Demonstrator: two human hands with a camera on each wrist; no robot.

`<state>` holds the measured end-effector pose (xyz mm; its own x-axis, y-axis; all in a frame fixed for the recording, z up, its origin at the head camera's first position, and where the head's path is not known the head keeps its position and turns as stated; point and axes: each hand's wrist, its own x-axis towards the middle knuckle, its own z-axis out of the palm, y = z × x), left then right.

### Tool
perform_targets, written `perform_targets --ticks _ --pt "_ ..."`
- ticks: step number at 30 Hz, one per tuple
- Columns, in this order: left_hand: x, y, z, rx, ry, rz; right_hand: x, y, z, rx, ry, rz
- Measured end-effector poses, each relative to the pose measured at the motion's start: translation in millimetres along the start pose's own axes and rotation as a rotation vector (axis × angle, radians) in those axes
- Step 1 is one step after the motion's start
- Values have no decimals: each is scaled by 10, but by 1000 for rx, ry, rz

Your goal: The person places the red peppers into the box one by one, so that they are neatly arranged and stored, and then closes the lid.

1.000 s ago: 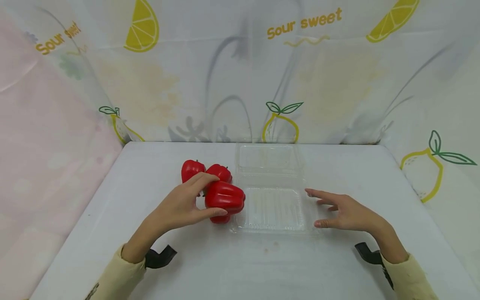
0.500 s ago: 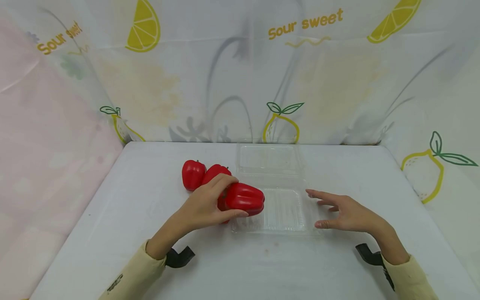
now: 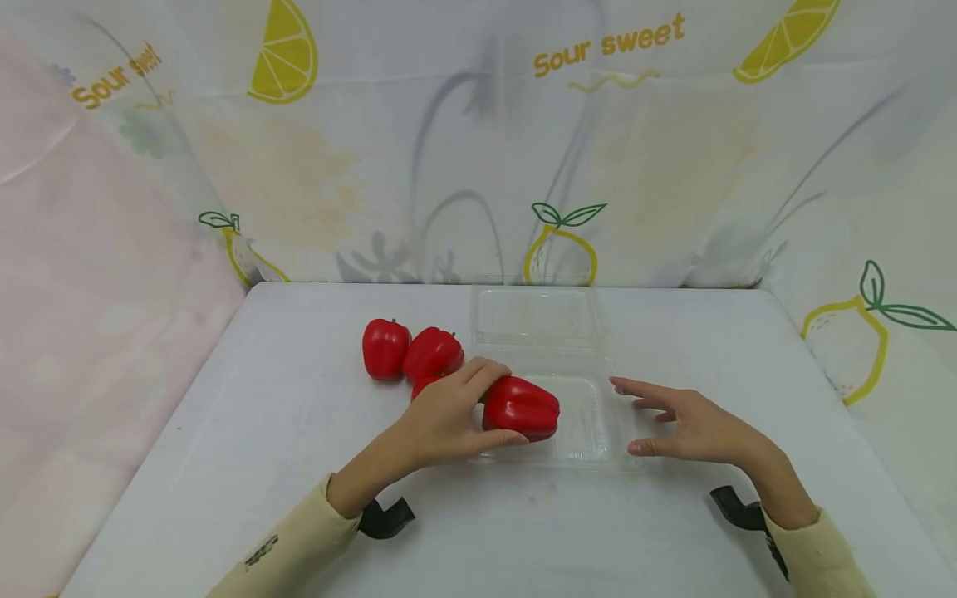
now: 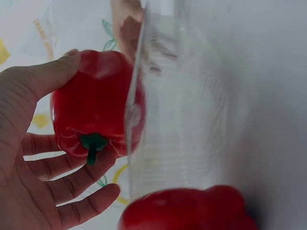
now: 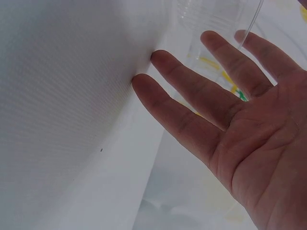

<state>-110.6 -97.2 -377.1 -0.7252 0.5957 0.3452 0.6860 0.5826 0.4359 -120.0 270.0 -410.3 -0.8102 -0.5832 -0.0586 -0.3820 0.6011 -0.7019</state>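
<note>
My left hand [image 3: 449, 419] grips a red bell pepper [image 3: 522, 408] between thumb and fingers, over the left part of a clear plastic clamshell box [image 3: 591, 423]. In the left wrist view the pepper's green stem [image 4: 93, 142] points back toward the palm, and the box wall [image 4: 136, 96] crosses in front of the pepper's edge. My right hand [image 3: 691, 423] lies just right of the box with fingers spread and nothing held. The right wrist view has its fingers [image 5: 177, 115] straight, with two fingertips at the white table surface.
Left of the box sit more red bell peppers, one at the far left [image 3: 385, 350], another beside it [image 3: 434, 355], and a third [image 3: 421, 385] partly hidden by my left hand. The box's lid [image 3: 534, 316] lies folded back toward the printed cloth wall [image 3: 419, 166].
My left hand has carried the held pepper rightward, away from the other peppers and over the box. The right hand stays where it was.
</note>
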Motion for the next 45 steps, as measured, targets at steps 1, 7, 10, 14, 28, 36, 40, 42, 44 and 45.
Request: perform_targets --ticks 1,7,10,14,28,36,40,42,44,45 --pt "1 10 28 3 -6 1 1 0 1 -1 -1 0" --pt "5 68 178 22 -14 -2 13 -4 5 -7 -9 4" --pt "24 117 219 32 -22 -13 9 0 5 -17 -10 3" --pt "57 189 270 28 -43 -38 3 8 8 -19 -7 -2" --pt "136 358 473 -20 -101 -133 3 13 24 -19 3 3" --pt "187 390 560 -31 -104 -150 0 5 28 -23 6 -10" --pt "192 399 600 -52 -109 -157 0 0 30 -26 6 -13" --pt "193 406 616 -56 -118 -164 -1 -4 28 -24 2 -12" --pt "194 414 627 -63 -130 -171 -2 -8 27 -22 1 -8" --pt "194 419 633 -67 -136 -176 -3 -10 27 -22 2 -5"
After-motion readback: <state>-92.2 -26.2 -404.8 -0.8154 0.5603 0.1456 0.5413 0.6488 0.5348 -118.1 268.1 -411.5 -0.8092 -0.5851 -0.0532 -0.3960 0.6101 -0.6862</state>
